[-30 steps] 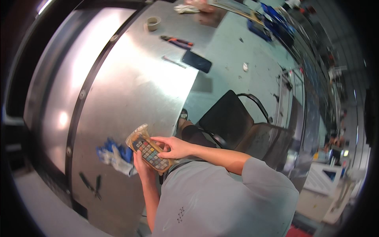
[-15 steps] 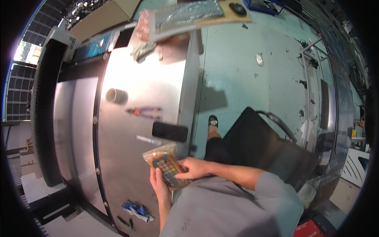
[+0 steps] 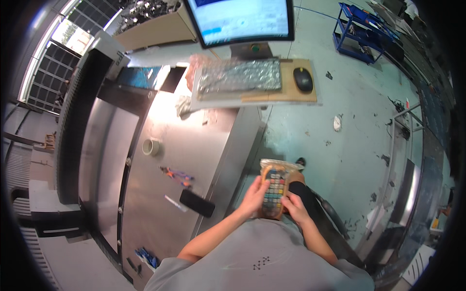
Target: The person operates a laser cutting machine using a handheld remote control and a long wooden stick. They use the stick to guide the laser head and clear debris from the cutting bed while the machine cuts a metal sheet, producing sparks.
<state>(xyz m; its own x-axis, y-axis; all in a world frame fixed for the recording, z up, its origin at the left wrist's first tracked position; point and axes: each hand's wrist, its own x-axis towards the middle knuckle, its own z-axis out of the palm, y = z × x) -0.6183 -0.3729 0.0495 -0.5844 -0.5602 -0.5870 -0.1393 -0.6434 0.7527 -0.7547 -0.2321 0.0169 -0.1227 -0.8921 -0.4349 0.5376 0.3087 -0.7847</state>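
A handheld button remote (image 3: pixel 273 191) with rows of coloured keys is wrapped in a clear plastic bag and held upright in front of my chest. My left hand (image 3: pixel 253 196) grips its left side, the thumb lying on its face. On the lower right edge, my right hand (image 3: pixel 295 207) is closed round it with the thumb near the keys. The bag's loose top (image 3: pixel 279 164) sticks out beyond the far end of the remote. To the left, a black phone (image 3: pixel 197 202) and a pale pen-like stick (image 3: pixel 175 203) lie on the metal bench.
Pliers (image 3: pixel 177 176), a cup (image 3: pixel 151 147) and blue-white gloves (image 3: pixel 147 258) rest on the metal bench (image 3: pixel 160 223). Ahead stand a monitor (image 3: pixel 242 22), a plastic-covered keyboard (image 3: pixel 240 76) and a mouse (image 3: pixel 303 80). A blue cart (image 3: pixel 359 36) is far right; a metal frame (image 3: pixel 405 131) stands right.
My view has swung up and right, bringing the monitor and cart into sight. Both hands have carried the bagged remote from beside the bench to in front of my body, and it is now upright.
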